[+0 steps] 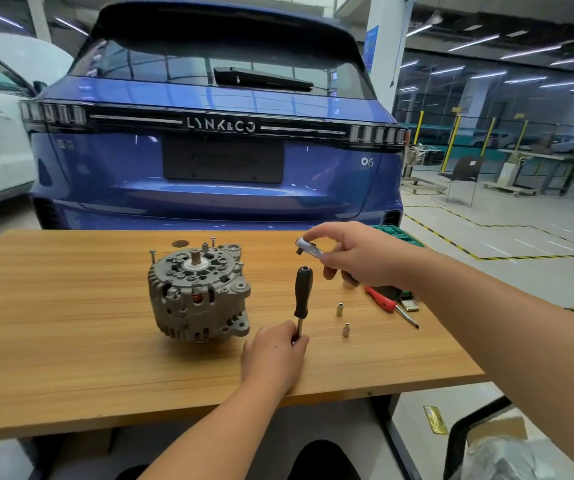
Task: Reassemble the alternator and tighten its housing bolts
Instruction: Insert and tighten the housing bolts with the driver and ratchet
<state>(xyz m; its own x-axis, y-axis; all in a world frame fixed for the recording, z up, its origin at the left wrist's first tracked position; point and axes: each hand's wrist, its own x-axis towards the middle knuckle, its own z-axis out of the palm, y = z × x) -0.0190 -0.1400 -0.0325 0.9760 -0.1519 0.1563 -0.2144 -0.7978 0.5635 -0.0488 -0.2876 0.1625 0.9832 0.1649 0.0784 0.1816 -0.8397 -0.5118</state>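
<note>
A grey alternator (pixel 198 292) stands on the wooden table (pixel 71 341), with long housing bolts (pixel 153 255) sticking up from its top. Right of it, my left hand (pixel 275 355) grips the metal shaft of a black-handled driver (pixel 303 293), held upright with the handle on top. Above the handle, my right hand (pixel 354 254) holds a chrome ratchet (pixel 309 247), its square drive pointing down and left. Two small sockets (pixel 339 309) (pixel 346 330) stand on the table between my hands.
A red-handled screwdriver (pixel 387 303) and a small box (pixel 408 301) lie at the table's right. A green tool case (pixel 396 233) sits at the far right corner. A dark disc (pixel 180 243) lies behind the alternator. A blue car (pixel 216 161) stands just beyond the table.
</note>
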